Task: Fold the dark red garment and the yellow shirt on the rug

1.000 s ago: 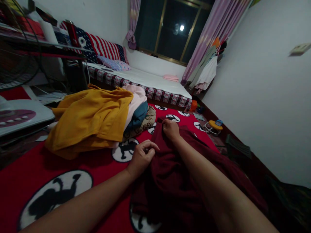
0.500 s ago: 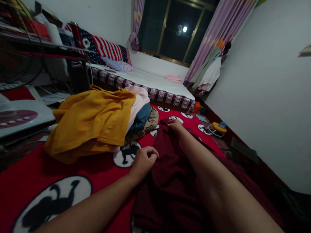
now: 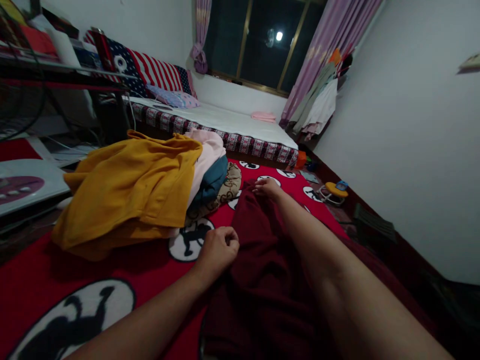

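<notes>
A dark maroon garment lies spread and wrinkled over the red patterned blanket in front of me. My left hand is curled at the garment's left edge, thumb and forefinger pinched together on the cloth. Farther off, my right hand rests at the garment's far end, its fingers slightly apart and touching the fabric. To the left is a heap of clothes: a mustard-yellow garment on top, with pale pink cloth, teal cloth and a tan patterned piece beside it.
Behind the blanket stands a low bed below a dark window. A cluttered desk fills the left side. A small yellow-seated stool and a dark green slatted item are along the right wall, where clothes hang.
The right hand's fingers have loosened and spread a little at the garment's far end. The left hand stays at its left edge. The whole view has shifted slightly.
</notes>
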The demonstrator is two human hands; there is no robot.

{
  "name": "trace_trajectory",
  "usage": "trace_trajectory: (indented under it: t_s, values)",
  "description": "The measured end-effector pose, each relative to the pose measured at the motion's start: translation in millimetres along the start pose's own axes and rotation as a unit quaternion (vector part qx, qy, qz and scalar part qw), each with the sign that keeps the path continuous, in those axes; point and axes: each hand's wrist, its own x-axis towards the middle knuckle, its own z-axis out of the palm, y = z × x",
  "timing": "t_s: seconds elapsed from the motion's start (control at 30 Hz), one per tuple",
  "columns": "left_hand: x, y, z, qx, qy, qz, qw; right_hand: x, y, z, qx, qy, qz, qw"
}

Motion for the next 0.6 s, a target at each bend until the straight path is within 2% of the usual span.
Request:
trace_trajectory:
  t_s: [0.1, 0.2, 0.23, 0.3, 0.37, 0.43, 0.5, 0.6]
  values:
    - [-2, 5, -6, 0.057, 0.037, 0.037, 0.997, -22, 7, -24, -0.025, 0.01, 0.002, 1.0]
    - [-9, 22, -10, 0.087, 0.058, 0.137, 0.985, -51, 17, -43, -0.044, -0.015, 0.016, 0.999]
    - [-13, 29, -10, 0.075, 0.036, 0.176, 0.981, -61, 21, -47, -0.047, -0.028, 0.023, 0.998]
    - [-22, 42, -9, 0.027, -0.048, 0.238, 0.97, -81, 29, -55, -0.05, -0.054, 0.035, 0.997]
    - [-31, 51, -7, -0.008, -0.136, 0.275, 0.952, -101, 37, -65, -0.049, -0.088, 0.04, 0.994]
    - [-38, 55, -6, -0.017, -0.197, 0.301, 0.933, -123, 45, -76, -0.043, -0.126, 0.032, 0.991]
    - [-41, 54, -6, -0.013, -0.237, 0.323, 0.916, -147, 53, -87, -0.026, -0.145, 0.003, 0.989]
    - [-40, 49, -3, 0.01, -0.259, 0.345, 0.902, -184, 62, -96, -0.004, -0.158, -0.085, 0.984]
